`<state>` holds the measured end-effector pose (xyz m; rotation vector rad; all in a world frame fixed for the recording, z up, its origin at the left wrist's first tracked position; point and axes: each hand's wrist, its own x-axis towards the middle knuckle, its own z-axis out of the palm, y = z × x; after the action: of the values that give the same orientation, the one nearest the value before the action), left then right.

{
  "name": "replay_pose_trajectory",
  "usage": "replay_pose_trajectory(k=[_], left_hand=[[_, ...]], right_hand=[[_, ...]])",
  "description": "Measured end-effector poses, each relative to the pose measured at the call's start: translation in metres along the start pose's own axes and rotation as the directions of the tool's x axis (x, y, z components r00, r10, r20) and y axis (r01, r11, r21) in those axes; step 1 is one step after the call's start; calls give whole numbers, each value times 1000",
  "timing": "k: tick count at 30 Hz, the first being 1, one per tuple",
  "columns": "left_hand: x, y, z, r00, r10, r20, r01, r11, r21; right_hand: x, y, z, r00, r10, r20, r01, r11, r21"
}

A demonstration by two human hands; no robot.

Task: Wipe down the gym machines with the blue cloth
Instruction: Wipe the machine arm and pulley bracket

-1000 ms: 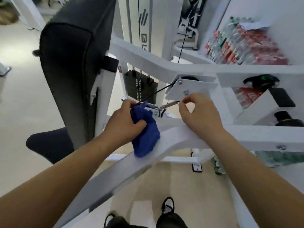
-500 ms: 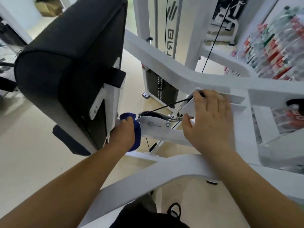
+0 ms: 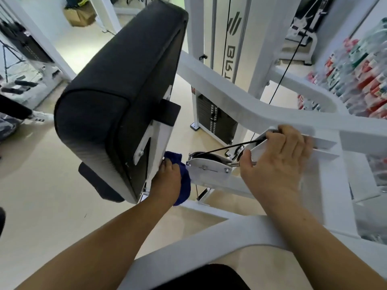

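Note:
My left hand (image 3: 168,178) is shut on the blue cloth (image 3: 183,183), pressing it into the gap between the white bracket behind the black back pad (image 3: 121,97) and the pulley housing (image 3: 209,168) of the white gym machine (image 3: 240,109). Most of the cloth is hidden under my fingers. My right hand (image 3: 276,162) rests on a white plate of the frame where the black cable (image 3: 230,146) runs in, fingers curled over its edge.
The black weight stack (image 3: 217,122) stands behind the frame. Packs of bottles (image 3: 360,76) are stacked at the right. A cardboard box (image 3: 80,14) sits on the beige floor far back. Another person's shoe (image 3: 39,117) shows at the left edge.
My left hand slid the cloth off the near white beam, forward and down into the gap beside the back pad. My right hand moved from a pinch at the cable to gripping the plate.

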<state>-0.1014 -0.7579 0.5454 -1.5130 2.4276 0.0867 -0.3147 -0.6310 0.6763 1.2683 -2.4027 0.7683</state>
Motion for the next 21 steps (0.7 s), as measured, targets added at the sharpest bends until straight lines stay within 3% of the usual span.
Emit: replay_pose_trajectory(k=[5,9,14,19,21], left_hand=[[-8,27,-3,991,131,20,-130,991,-35],[-6,8,-9,999,45,-26,-45,998,36],[-17,32,2,936,338,-102,-348,931,-108],[-12,21,21,868,391,-306,-449,882,-146],[-11,34,25,887,339,-313,-427,861,-277]], right_hand=[[1,4,1,1000,-16,-25,16,1000,6],[2,7,2,999,-40,-18,40,999,1],[2,6,-3,997,-76,34,77,997,-10],[0,42,-24,955,-233,181,225,972,62],[0,54,-27,938,-277,208,268,961,71]])
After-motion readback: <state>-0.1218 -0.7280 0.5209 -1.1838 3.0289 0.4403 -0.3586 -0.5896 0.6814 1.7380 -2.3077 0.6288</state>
